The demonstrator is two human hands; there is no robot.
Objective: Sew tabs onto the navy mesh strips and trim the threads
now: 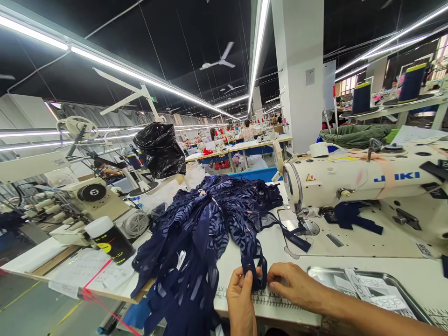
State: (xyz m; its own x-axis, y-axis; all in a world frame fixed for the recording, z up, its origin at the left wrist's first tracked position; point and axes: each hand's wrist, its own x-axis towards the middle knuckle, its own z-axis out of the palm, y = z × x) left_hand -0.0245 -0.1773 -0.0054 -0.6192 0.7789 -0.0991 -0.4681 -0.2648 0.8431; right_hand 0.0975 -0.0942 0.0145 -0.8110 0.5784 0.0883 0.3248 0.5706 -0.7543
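Observation:
A large heap of navy lace garments (210,219) lies on the sewing table and hangs over its front edge. From it a navy strap (249,263) runs forward in a loop to my hands. My left hand (241,294) is closed, pinching the strap between thumb and fingers. Beside the loop's right edge, my right hand (294,283) has its fingers bent together; what lies between the fingertips is hidden. The sewing machine (350,177) stands to the right, with a navy strip (297,238) by its needle plate.
A metal tray (402,284) with printed labels is at the right front, along a printed ruler (276,301). On the left stand a black bottle (112,240) with a white cap and another machine (91,196). A black plastic bag (161,149) hangs behind the heap.

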